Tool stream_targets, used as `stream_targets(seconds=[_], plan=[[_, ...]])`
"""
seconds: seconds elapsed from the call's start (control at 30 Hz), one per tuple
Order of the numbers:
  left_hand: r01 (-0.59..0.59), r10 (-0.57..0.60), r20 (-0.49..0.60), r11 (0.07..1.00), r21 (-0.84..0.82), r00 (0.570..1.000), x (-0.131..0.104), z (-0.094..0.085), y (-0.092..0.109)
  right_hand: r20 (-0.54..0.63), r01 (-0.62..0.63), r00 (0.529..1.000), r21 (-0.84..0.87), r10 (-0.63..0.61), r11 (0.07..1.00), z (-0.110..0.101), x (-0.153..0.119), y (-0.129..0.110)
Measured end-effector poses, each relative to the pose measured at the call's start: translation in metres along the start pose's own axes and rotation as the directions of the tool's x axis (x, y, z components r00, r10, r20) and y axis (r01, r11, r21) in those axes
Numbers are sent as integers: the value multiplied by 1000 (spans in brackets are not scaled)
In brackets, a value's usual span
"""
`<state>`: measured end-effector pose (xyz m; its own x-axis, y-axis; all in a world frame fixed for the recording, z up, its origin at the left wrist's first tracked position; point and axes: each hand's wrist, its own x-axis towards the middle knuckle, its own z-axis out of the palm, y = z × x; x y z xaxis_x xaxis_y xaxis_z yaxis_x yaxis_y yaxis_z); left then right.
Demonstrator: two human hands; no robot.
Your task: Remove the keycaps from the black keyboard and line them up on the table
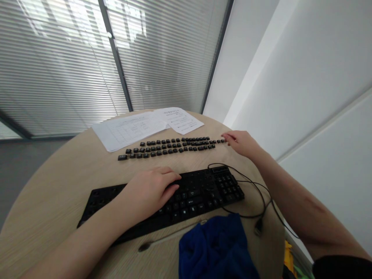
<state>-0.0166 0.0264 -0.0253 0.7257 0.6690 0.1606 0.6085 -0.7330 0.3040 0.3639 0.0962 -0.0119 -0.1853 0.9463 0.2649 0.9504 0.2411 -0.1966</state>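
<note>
My left hand (151, 188) is resting loosely open over the long black plastic keyboard (186, 203) while my right hand (238, 142), its grip unclear, is seemingly lining up small black keycaps (169, 146) beyond it, the next move calling for a light pinch.

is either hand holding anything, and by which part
The left hand lies over the keyboard, with no hold visible. Whether the right hand pinches the end keycap of a row cannot be told.

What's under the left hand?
The keyboard, which shows on both sides of the left hand; the part directly beneath is covered, so its state can't be seen.
</note>
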Motion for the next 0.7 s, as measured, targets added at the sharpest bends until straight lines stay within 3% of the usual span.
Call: stream_targets(seconds=[0.07, 0.13, 0.2, 0.27, 0.33, 0.4, 0.53, 0.7], plan=[[8, -8, 22, 1000, 11, 1000, 1, 1, 0, -139, -34, 989, 101, 48, 994, -15, -24, -9], [20, -21, 33, 1000, 20, 999, 1, 2, -1, -363, 24, 918, 452, 160, 892, -27, -49, -21], [27, -28, 41, 999, 34, 999, 2, 4, -1, -432, 100, 880, 576, 199, 811, -33, -73, -34], [34, -38, 58, 998, 57, 998, 2, 5, -2, -360, 92, 914, 633, 186, 769, -32, -91, -45], [48, -55, 86, 995, 86, 995, 2, 7, -2, -211, 22, 964, 673, 163, 739, -24, -103, -51], [67, -80, 114, 992, 111, 990, 2, 7, -2, -115, -45, 979, 684, 168, 728, -12, -108, -52], [68, -87, 136, 987, 143, 987, 1, 10, -4, -50, -130, 972, 701, 230, 701, 11, -107, -46], [-9, -11, 154, 992, 128, 988, -1, 14, -11, -37, -95, 979, 785, 200, 613, 21, -101, -47]])
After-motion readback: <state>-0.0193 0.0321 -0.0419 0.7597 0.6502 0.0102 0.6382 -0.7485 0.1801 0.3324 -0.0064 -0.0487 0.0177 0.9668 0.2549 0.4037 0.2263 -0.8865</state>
